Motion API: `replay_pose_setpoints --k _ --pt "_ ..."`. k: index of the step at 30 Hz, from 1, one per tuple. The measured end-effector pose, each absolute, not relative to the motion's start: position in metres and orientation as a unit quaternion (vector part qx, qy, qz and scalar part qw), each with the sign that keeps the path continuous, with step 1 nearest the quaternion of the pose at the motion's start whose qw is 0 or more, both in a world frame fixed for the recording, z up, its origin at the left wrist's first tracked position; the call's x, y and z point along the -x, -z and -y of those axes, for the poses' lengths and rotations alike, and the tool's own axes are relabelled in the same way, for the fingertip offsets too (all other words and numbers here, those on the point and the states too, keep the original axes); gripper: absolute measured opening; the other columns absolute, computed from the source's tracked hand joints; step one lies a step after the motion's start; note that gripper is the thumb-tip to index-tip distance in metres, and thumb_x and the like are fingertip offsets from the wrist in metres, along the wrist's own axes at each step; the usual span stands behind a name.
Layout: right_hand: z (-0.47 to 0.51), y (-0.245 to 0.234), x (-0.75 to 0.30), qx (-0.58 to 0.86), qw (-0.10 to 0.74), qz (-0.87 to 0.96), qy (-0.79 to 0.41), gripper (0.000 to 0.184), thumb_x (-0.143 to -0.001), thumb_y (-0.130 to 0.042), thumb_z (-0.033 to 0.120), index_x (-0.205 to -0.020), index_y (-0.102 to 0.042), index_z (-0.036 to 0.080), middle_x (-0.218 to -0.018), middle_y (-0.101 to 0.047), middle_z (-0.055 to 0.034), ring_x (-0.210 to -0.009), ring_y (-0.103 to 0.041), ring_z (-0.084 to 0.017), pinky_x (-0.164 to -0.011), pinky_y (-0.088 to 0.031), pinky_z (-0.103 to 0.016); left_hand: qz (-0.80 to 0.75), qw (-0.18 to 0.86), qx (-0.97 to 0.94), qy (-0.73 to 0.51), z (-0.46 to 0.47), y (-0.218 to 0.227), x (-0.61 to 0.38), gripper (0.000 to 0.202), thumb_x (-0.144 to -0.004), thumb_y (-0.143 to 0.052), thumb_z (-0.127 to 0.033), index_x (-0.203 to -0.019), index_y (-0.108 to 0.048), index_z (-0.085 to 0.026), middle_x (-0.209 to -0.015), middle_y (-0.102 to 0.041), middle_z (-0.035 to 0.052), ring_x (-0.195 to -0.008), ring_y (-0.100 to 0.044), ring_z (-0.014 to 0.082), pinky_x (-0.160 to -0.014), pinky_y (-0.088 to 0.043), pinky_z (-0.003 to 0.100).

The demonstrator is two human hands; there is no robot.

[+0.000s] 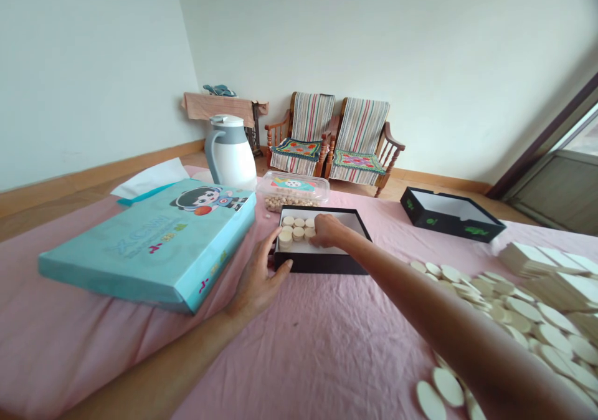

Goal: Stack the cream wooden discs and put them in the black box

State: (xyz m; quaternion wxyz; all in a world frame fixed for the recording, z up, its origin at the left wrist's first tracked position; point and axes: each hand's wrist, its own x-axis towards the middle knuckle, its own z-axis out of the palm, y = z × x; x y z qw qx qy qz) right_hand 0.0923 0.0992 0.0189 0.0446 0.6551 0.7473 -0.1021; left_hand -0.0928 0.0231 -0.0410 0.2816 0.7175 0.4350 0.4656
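An open black box with a white inside stands on the pink cloth in front of me. Short stacks of round wooden discs fill its left part in rows. My left hand grips the box's near left corner, thumb at the front wall and fingers along the left side. Inside the box, beside the discs, my right hand is closed and points down. Its fingertips are hidden, so what they hold does not show. Under and beyond my right forearm lies a heap of loose wooden discs.
At left lies a large turquoise box; behind it stands a white and grey thermos jug. A clear plastic tub of small wooden pieces sits behind the black box. To the right are another black box and stacked wooden squares.
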Motion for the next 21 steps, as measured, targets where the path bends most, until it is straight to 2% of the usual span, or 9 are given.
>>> replay_pose_setpoints --k 5,8,13,16,19,21 --pt "-0.101 -0.015 -0.087 -0.664 0.028 -0.742 0.089 0.047 -0.066 -0.067 0.024 -0.109 -0.062 0.006 -0.105 -0.066 -0.0218 -0.095 -0.064 -0.029 -0.069 -0.05 -0.027 -0.438 0.29 -0.715 -0.461 -0.023 0.038 0.092 0.056 -0.081 -0.058 -0.026 -0.134 -0.04 -0.022 -0.133 -0.048 0.0095 -0.119 -0.049 0.0242 -0.097 -0.044 0.039" --pt "-0.101 -0.013 -0.085 -0.666 0.016 -0.741 0.084 0.047 -0.067 -0.066 0.025 -0.11 -0.062 0.006 -0.105 -0.066 -0.0216 -0.094 -0.065 -0.029 -0.068 -0.049 -0.028 -0.441 0.285 -0.717 -0.458 -0.023 0.039 0.093 0.057 -0.081 -0.058 -0.025 -0.134 -0.039 -0.022 -0.133 -0.048 0.0092 -0.118 -0.049 0.0235 -0.096 -0.044 0.038" --pt "-0.097 -0.02 -0.092 -0.66 -0.002 -0.745 0.091 0.034 -0.065 -0.068 0.028 -0.092 -0.069 0.007 -0.089 -0.07 -0.0175 -0.081 -0.067 -0.025 -0.062 -0.047 -0.025 -0.432 0.29 -0.725 -0.452 -0.025 0.046 0.095 0.059 -0.082 -0.057 -0.025 -0.137 -0.036 -0.023 -0.133 -0.048 0.0103 -0.116 -0.051 0.0235 -0.095 -0.045 0.039" --pt "-0.084 -0.034 -0.106 -0.661 -0.03 -0.745 0.085 0.027 -0.072 -0.063 0.034 -0.082 -0.07 0.01 -0.077 -0.071 -0.013 -0.073 -0.066 -0.021 -0.062 -0.046 -0.024 -0.423 0.282 -0.727 -0.461 -0.025 0.049 0.095 0.063 -0.081 -0.058 -0.025 -0.139 -0.032 -0.023 -0.134 -0.046 0.0116 -0.116 -0.051 0.0243 -0.093 -0.047 0.04" --pt "-0.059 -0.045 -0.129 -0.659 -0.093 -0.743 0.072 0.027 -0.081 -0.051 0.035 -0.08 -0.067 0.014 -0.074 -0.07 -0.0082 -0.068 -0.065 -0.015 -0.062 -0.044 -0.022 -0.441 0.223 -0.732 -0.47 -0.021 0.046 0.093 0.067 -0.08 -0.059 -0.022 -0.14 -0.029 -0.021 -0.135 -0.044 0.0131 -0.118 -0.049 0.0258 -0.096 -0.045 0.043" --pt "-0.034 -0.048 -0.148 -0.643 -0.201 -0.733 0.094 0.023 -0.081 -0.051 0.032 -0.076 -0.065 0.015 -0.07 -0.069 -0.005 -0.061 -0.063 -0.014 -0.057 -0.043 -0.021 -0.446 0.149 -0.737 -0.485 -0.016 0.039 0.092 0.065 -0.08 -0.059 -0.02 -0.138 -0.03 -0.02 -0.134 -0.044 0.0134 -0.12 -0.046 0.027 -0.098 -0.043 0.045"
